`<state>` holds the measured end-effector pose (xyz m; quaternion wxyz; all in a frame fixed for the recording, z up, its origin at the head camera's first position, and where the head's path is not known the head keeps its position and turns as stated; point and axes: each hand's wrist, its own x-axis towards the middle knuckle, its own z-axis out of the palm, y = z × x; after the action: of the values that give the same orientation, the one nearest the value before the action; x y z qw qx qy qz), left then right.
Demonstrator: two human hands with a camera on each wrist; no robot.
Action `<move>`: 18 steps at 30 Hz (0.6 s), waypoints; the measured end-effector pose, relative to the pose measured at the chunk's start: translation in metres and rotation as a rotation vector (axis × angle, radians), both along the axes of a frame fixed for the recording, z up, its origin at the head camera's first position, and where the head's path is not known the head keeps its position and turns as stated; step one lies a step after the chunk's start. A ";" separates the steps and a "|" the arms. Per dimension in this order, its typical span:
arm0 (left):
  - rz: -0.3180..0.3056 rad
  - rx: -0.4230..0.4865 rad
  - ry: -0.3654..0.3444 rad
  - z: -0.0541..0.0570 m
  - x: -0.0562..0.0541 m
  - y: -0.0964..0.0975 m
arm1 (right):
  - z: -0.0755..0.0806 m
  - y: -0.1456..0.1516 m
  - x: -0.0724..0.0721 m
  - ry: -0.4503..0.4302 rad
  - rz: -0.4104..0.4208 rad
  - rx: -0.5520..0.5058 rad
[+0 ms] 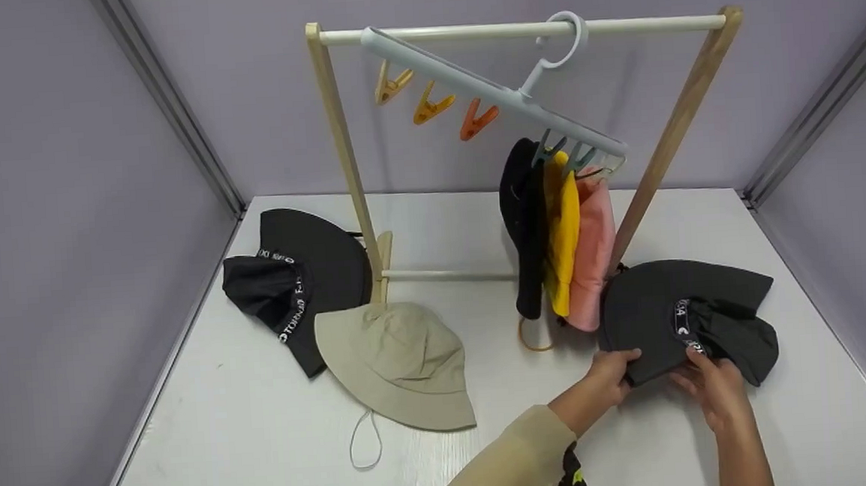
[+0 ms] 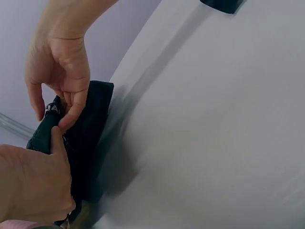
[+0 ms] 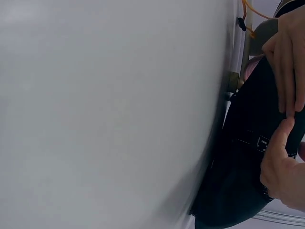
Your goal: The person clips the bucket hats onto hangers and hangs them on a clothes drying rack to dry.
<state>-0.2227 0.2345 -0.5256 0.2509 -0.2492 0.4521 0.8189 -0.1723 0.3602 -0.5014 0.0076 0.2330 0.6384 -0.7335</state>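
A dark grey wide-brimmed hat [image 1: 640,313] with a white-lettered band lies at the right of the table, its soft crown [image 1: 743,337] facing right. My left hand [image 1: 610,376] pinches the near corner of its brim, thumb on top. Beside it, my right hand [image 1: 716,391] grips the hat by the lettered band, with the thumb above and the fingers underneath. In the left wrist view the two hands meet closely at the dark fabric [image 2: 88,129]. The right wrist view shows the lettered band [image 3: 262,143] next to my right thumb; the fingers below are partly hidden.
A wooden rack [image 1: 667,138] carries a tilted white hanger [image 1: 483,86]. Black [image 1: 526,230], yellow [image 1: 567,242] and pink [image 1: 592,256] hats hang from its right end, close to the held hat. Orange and yellow clips [image 1: 432,106] hang leftward. Another dark hat [image 1: 329,272] and a beige hat [image 1: 402,357] lie left.
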 end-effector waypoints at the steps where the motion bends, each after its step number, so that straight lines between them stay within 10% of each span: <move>1: -0.008 -0.068 0.057 0.000 0.001 -0.002 | 0.000 0.000 0.000 0.011 0.007 -0.004; 6: -0.183 -0.616 0.434 0.004 0.007 -0.007 | 0.002 -0.004 -0.001 0.040 0.020 0.031; 11: -0.609 -1.231 0.758 0.012 0.022 -0.004 | 0.000 -0.004 0.000 0.050 -0.005 0.085; 14: -0.815 -1.483 0.931 0.017 0.029 -0.002 | -0.003 -0.005 0.000 0.075 -0.004 0.097; 18: -0.890 -1.682 1.102 0.021 0.033 0.000 | 0.000 -0.014 -0.002 0.086 0.000 0.159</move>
<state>-0.1901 0.2345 -0.5049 0.0374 0.2447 0.9652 0.0846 -0.1739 0.3460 -0.5018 -0.0382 0.2012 0.6945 -0.6897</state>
